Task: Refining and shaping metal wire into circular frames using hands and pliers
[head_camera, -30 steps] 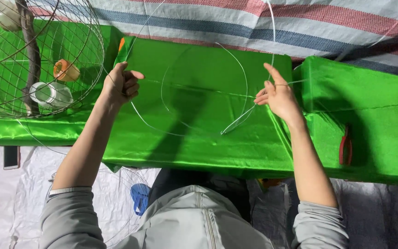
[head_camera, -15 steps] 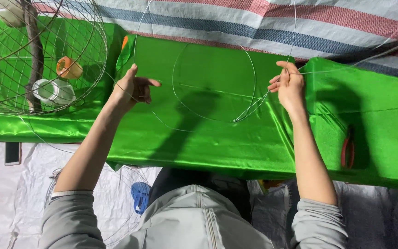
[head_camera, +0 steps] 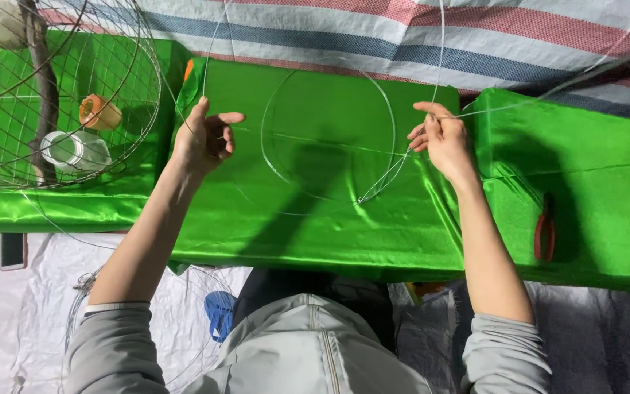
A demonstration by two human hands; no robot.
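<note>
Since a moment ago both hands have risen and drawn apart, stretching the wire loop (head_camera: 327,131) wider over the green-draped desk (head_camera: 315,226). From the head camera: the left hand (head_camera: 202,138) sits left of the loop, fingers curled around wire with the thumb sticking out; the right hand (head_camera: 442,142), right of the loop, pinches wire between thumb and fingertips. The loop hovers between them. This looks like shaping the hoop; next would call for even tension. A wire basket (head_camera: 52,95) stands far left of the loop, red pliers (head_camera: 545,233) well to its right.
</note>
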